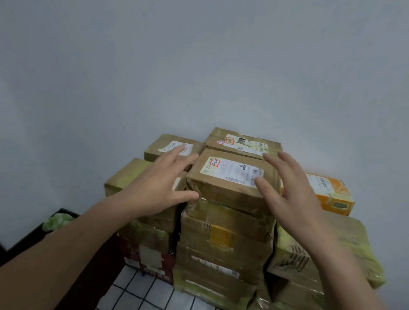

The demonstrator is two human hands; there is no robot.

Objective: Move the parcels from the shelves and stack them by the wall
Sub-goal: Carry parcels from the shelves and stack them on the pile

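Fingers are spread wide and hold nothing: left hand (155, 187) and right hand (294, 196) flank the side edges of the top parcel (226, 174) on the stack (225, 234) against the wall (208, 55). Above it is open room. Behind it are two brown parcels (244, 143), and to the right one orange box (329, 194).

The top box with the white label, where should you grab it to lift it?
The top box lies flat on the middle stack, with another parcel close behind. So probably grip its two end faces: left hand from the left, right hand from the right.
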